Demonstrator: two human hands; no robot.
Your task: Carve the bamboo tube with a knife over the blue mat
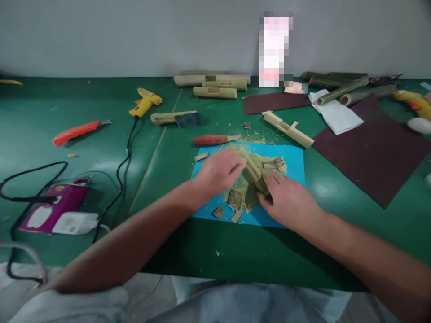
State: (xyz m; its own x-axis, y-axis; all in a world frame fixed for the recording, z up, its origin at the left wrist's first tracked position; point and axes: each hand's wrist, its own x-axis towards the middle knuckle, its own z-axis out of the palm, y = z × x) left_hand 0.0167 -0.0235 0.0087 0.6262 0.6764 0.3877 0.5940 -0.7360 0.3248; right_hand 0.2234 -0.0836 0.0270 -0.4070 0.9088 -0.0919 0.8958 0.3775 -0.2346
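A pale green bamboo piece (pixel 253 169) is tilted over a blue sheet (pixel 294 161), with wood dust and chips beneath it. My right hand (pixel 291 197) grips its near end, thumb below and fingers on top. At the far end, my left hand (pixel 220 172) has its fingers curled together against the bamboo and is slightly blurred. A dark patch shows between those fingers; what they pinch is hidden. Just beyond the sheet lies a red-handled knife (pixel 215 139). Bark-like scraps (pixel 235 198) and a small dark chip (pixel 218 212) lie near the sheet's front edge.
Cut bamboo pieces (pixel 215 92) line the back, another notched one (pixel 288 129) at right. Leftward are a yellow glue gun (pixel 145 102), its black cord, an orange cutter (pixel 79 133) and a purple power strip (pixel 55 208). Brown sheets (pixel 377 152) and white paper (pixel 338 114) lie right.
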